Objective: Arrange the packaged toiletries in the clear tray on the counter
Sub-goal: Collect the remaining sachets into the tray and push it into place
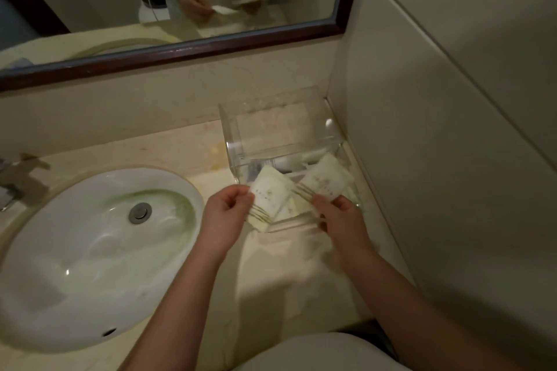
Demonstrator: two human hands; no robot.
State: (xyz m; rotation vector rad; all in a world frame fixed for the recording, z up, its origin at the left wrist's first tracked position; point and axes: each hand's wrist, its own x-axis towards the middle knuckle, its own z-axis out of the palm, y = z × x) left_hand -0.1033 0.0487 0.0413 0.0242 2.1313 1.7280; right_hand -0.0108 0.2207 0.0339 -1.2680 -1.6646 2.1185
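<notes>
Head view: a person's left hand [226,207] and right hand [338,215] each pinch 1 flat sachet over the low front part of the clear tray [340,138], which stands on the counter [272,268] in the corner beside the wall [437,159], to the right of the sink [99,253].

The left hand's thumb and fingers are closed on the left edge of the left packet [270,195], so the sachet lies to the right of that grip. Its long axis runs away from the person, and its green-striped end hangs out over the tray's near wall. The right hand's fingers are curled on the near edge of the right packet [325,180], so that sachet lies ahead of the hand. Its long axis slants from near-left to far-right, and its far end is well inside the tray.

The 2 packets sit side by side and meet at their inner corners; whether they touch cannot be told. More pale sachets lie beneath them on the tray floor, blurred. Each hand is nearest its own packet. Judged from this, both need only go down and slightly forward to settle. The mirror [193,50] repeats the pair of hands.
</notes>
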